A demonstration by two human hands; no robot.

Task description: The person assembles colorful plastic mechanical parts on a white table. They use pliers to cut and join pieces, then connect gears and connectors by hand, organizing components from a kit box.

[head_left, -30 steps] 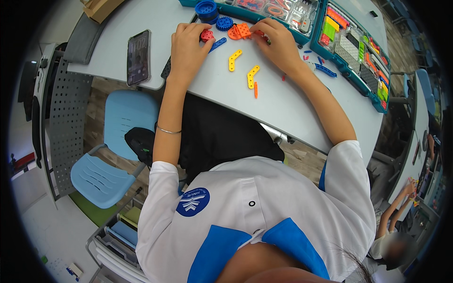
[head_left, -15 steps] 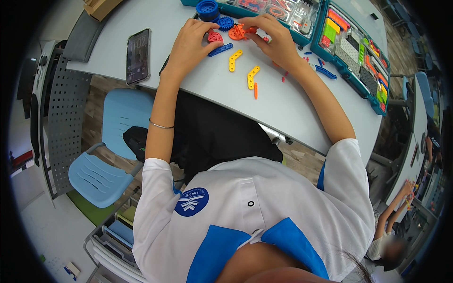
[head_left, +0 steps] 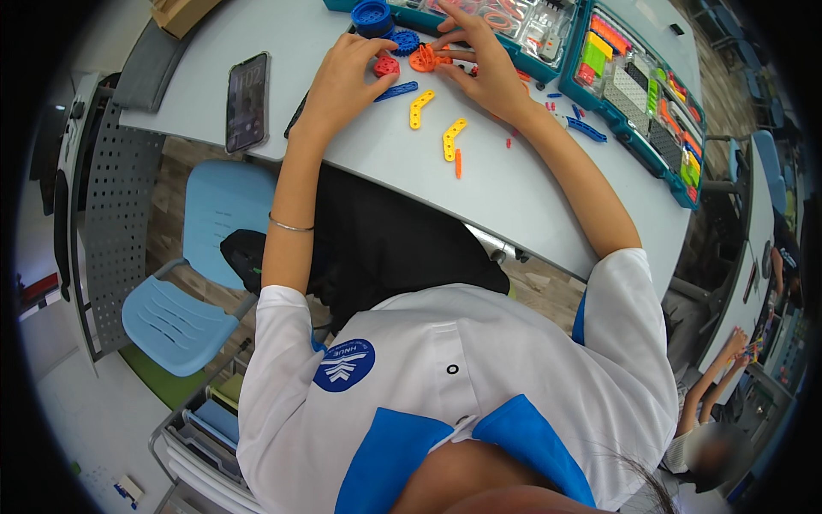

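My left hand [head_left: 344, 86] is at the far part of the table, thumb and fingertips curved around a small red plastic building piece [head_left: 386, 66]. Beside it, my right hand [head_left: 490, 73] has its fingers spread over orange building pieces [head_left: 424, 58], partly hidden beneath it. A blue gear [head_left: 405, 42] and a blue wheel [head_left: 372, 18] sit just beyond my left fingertips. Closer to me lie a blue straight beam [head_left: 397, 91], a yellow bent beam [head_left: 420, 110], another yellow bent beam [head_left: 454, 140] and a thin orange rod [head_left: 458, 164].
A teal parts case [head_left: 629, 140] full of colourful pieces lies at the right, with another compartmented tray [head_left: 531, 67] behind my right hand. A blue curved piece [head_left: 586, 129] and several tiny pegs are nearby. A phone [head_left: 248, 103] rests at the left. Another person's hands [head_left: 734, 344] are far right.
My right hand has shifted slightly left and its fingers have lifted and spread above the orange pieces. My left hand stays around the red piece.
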